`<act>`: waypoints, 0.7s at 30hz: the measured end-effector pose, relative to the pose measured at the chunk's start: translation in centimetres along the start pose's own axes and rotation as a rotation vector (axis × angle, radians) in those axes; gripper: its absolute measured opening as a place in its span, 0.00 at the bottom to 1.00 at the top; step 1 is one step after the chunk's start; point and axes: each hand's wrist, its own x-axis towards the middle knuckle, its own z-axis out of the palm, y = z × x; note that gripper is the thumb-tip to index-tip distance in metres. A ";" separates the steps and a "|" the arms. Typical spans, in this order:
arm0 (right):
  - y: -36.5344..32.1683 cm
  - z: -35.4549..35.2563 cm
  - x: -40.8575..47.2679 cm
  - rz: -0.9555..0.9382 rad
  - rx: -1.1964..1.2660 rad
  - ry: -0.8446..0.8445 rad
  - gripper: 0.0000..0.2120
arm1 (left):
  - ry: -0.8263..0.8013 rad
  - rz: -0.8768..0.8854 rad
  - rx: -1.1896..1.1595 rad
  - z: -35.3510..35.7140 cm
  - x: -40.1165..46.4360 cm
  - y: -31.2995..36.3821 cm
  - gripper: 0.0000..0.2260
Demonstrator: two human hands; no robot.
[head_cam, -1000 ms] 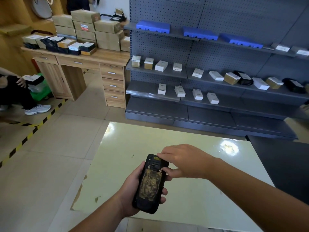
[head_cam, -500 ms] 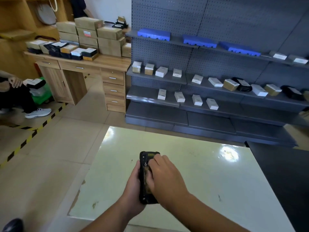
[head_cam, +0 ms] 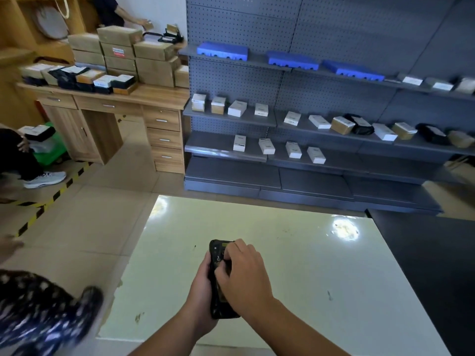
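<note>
A black rugged handheld device [head_cam: 217, 249] is held upright above the pale green table [head_cam: 295, 253], low in the middle of the view. My left hand [head_cam: 201, 283] grips it from the left side and underneath. My right hand [head_cam: 244, 273] lies over its face with curled fingers on it, hiding most of the device. Only the device's top end and bottom edge show.
Grey shelves [head_cam: 308, 124] with small white and brown boxes stand behind the table. A wooden desk [head_cam: 115, 104] piled with cartons is at the back left. A person in patterned clothes [head_cam: 38, 312] passes at the lower left. A dark counter [head_cam: 437, 253] adjoins the table's right.
My right hand moved from the device's top end down over its face. The device turned more edge-on. A person in patterned clothes came into view at the lower left.
</note>
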 end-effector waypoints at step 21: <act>-2.7 -3.4 4.6 0.866 1.118 -0.079 0.12 | 0.052 0.377 0.305 2.7 0.0 3.3 0.18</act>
